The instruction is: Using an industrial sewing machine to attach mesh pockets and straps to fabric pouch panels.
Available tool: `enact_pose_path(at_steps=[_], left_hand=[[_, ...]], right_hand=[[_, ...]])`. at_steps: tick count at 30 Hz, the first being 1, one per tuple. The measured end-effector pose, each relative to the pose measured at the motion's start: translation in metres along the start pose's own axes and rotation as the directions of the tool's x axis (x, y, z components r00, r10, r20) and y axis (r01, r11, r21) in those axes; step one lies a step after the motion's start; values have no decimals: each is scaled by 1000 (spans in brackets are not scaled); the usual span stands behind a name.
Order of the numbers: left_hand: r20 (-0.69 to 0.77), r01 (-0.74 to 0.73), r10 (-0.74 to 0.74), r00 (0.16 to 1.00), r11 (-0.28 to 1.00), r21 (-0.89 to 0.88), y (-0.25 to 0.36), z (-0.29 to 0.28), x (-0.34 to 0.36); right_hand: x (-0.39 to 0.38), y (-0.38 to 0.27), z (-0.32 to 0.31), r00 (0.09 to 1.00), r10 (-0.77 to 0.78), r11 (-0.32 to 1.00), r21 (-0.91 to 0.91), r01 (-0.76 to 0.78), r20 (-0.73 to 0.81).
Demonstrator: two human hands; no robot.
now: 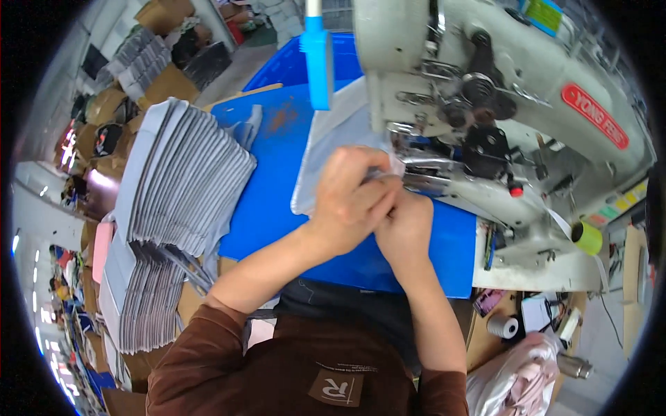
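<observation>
A light grey fabric piece (333, 132) with a pale stitched edge lies on the blue work surface, its right side reaching the sewing machine's (444, 149) metal parts. My left hand (347, 201) is closed, pinching the fabric's edge between thumb and fingers right beside the machine. Pressed against it, my right hand (406, 225) has its fingers curled in at the same edge. The two hands touch, and the right fingertips are partly hidden behind the left fingers. A bit of whitish material shows at the left fingertips.
Tall stacks of folded grey fabric (187, 173) stand to the left. A blue crate (277, 62) is behind the blue table top (277, 229). From above hangs a blue fixture (318, 66). At right are a thread cone (502, 326), a yellow-green roll (587, 237) and a plastic bag (517, 378).
</observation>
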State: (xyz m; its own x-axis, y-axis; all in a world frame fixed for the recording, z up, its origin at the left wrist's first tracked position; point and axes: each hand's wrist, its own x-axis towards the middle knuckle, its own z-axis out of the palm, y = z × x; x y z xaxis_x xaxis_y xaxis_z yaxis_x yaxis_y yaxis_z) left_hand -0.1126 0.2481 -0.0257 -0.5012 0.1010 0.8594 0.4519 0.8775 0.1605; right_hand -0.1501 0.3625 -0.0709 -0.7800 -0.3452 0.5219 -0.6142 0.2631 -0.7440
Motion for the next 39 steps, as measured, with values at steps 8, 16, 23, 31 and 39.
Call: enact_pose_path(at_steps=[8,16,23,31,39], left_hand=[[41,126,-125,991,991,-32,-9,5,11],[236,276,-238,942,951,-141,-25,-17,30],[547,144,-97,832,989,-44,-61,-4,26],[698,509,-351,624,860,-23,-63,-6,33],[642,308,-97,760,924,-225,-101,14,18]], right_hand=[[11,0,-1,996,77,990,119,-81,38],[12,-4,-16,971,205,918,321,-234,122],[17,-5,-29,950,247,873,382,-303,189],[20,-17,-47,892,363,706,547,-451,268],[2,-17,-47,893,361,629,636,-446,268]])
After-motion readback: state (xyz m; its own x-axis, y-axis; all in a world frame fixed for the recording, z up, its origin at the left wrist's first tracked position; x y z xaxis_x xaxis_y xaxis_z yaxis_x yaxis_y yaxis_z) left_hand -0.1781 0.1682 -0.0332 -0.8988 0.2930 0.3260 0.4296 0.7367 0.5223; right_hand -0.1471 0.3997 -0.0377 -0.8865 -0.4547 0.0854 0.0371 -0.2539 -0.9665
